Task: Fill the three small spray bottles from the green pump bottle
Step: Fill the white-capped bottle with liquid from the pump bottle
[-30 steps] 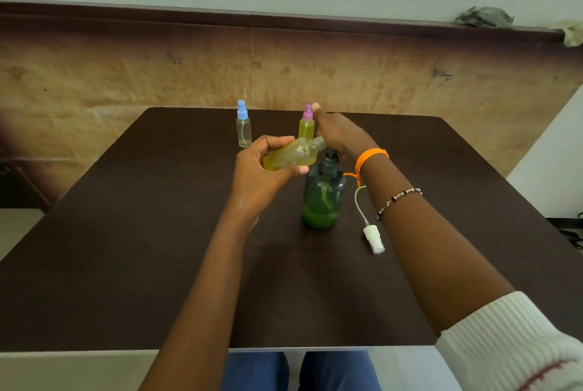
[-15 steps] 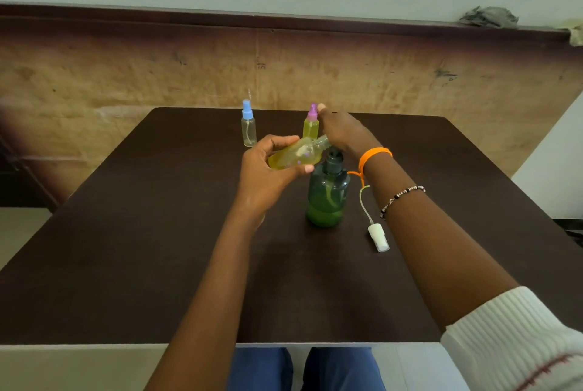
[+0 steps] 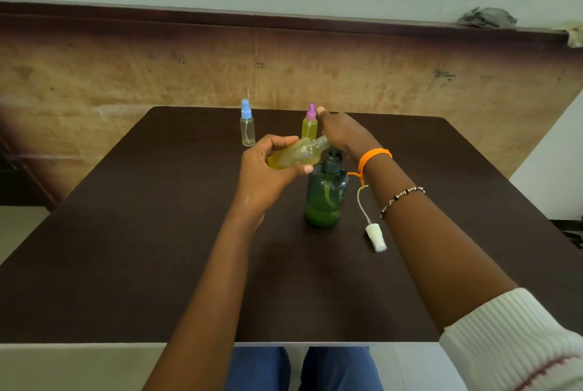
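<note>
Green pump bottle (image 3: 326,198) stood upright near the middle of the dark worktop (image 3: 126,233), its liquid low in the lower part of the body. The right hand (image 3: 342,135) lay over its dark pump head, fingers bent down on the top; how firmly it pressed could not be told. The left hand (image 3: 268,170) was clamped around an uncapped spray bottle (image 3: 296,155), tilted almost flat, with its open neck at the pump's spout, at about twelve o'clock from the green body. That small bottle looked nearly full of yellow-green liquid.

The likeliest failure, as I judged it, was a spill: tilted so far and so full, the bottle could run over at the neck, or another stroke of the pump could miss the narrow opening and wet the worktop.

At eleven o'clock from the pump bottle stood a purple-capped bottle (image 3: 309,128), capped and full of yellow liquid. Further off at ten o'clock stood a blue-capped bottle (image 3: 247,128), capped, clear and apparently empty, so one fill seemed to remain. The white sprayer cap (image 3: 376,236), with its dip tube, lay on its side at four o'clock, apart from the pump bottle.
</note>
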`<state>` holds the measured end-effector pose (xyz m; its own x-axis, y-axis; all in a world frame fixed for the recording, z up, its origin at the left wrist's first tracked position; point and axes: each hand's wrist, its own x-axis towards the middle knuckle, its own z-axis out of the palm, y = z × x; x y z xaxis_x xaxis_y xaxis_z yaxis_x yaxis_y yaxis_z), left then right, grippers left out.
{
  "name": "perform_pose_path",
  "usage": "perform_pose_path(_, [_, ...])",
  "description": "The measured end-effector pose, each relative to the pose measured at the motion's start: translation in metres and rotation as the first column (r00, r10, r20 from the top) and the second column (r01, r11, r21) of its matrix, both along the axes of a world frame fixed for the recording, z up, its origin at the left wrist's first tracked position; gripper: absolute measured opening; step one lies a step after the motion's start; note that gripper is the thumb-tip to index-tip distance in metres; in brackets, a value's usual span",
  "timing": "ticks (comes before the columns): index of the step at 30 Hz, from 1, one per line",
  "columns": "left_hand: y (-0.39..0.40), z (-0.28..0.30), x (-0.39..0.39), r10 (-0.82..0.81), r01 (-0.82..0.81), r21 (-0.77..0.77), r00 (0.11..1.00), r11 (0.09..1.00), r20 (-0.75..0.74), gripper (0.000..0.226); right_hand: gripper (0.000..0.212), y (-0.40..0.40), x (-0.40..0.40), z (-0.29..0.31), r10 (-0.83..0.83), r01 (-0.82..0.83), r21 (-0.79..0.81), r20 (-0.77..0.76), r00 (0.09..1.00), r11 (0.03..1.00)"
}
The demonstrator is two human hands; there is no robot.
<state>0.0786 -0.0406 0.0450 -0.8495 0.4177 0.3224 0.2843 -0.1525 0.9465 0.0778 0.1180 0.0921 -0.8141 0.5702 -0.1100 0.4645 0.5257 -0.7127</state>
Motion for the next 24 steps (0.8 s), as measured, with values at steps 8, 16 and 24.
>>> perform_pose_path(8, [-0.004, 0.002, 0.001, -0.009, 0.009, -0.027, 1.000, 1.000, -0.011, 0.041, 0.061, -0.004, 0.003, 0.002, -0.005, 0.006, 0.048, -0.031, 1.000, 0.999])
perform_pose_path(16, [-0.002, 0.000, 0.002, -0.004, 0.004, -0.018, 1.000, 1.000, 0.007, 0.042, 0.060, 0.000, 0.004, -0.005, -0.033, 0.033, -0.014, -0.057, 0.998, 0.999])
perform_pose_path(24, [-0.004, 0.006, 0.001, -0.006, 0.006, -0.019, 1.000, 1.000, -0.001, 0.043, 0.061, -0.001, 0.003, 0.005, 0.024, -0.022, 0.101, -0.014, 1.000, 0.995])
